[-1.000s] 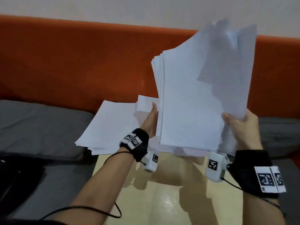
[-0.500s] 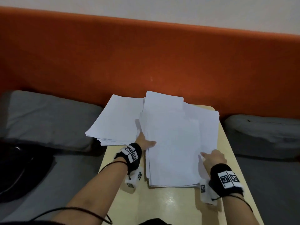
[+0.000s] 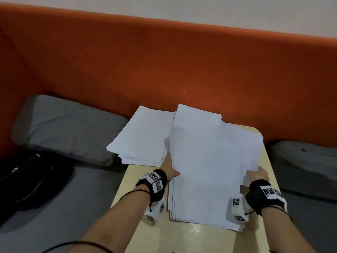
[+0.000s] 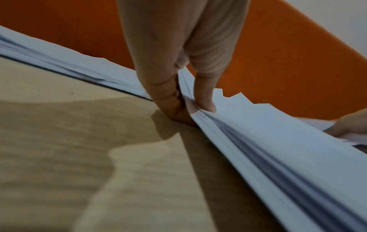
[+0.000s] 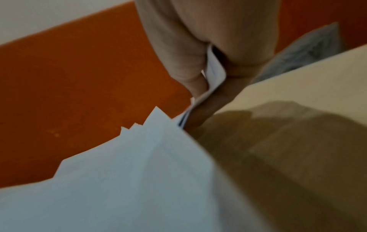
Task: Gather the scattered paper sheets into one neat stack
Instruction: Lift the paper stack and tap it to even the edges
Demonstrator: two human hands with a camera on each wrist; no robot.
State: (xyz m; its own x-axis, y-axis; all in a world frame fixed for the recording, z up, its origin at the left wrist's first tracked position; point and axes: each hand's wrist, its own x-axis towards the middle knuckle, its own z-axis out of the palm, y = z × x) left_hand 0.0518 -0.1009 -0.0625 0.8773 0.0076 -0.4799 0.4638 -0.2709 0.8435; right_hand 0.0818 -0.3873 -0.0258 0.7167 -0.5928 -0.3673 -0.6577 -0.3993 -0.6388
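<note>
Against an orange backrest (image 3: 164, 61), left hand (image 3: 170, 168) and right hand (image 3: 257, 177) each pinch opposite edges of the paper stack (image 3: 209, 161) on the desk (image 3: 209, 240).

We saw white paper sheets (image 3: 209, 161), plain, no print. Table (image 3: 200, 240) was pale beige wood-grain. Backrest (image 3: 164, 61) at 12 o'clock was solid orange, wall (image 3: 182, 6) above it off-white. Cushions (image 3: 69, 126) at 9 and 3 were grey. Wristbands (image 3: 156, 181) were black with black-and-white square markers.
</note>
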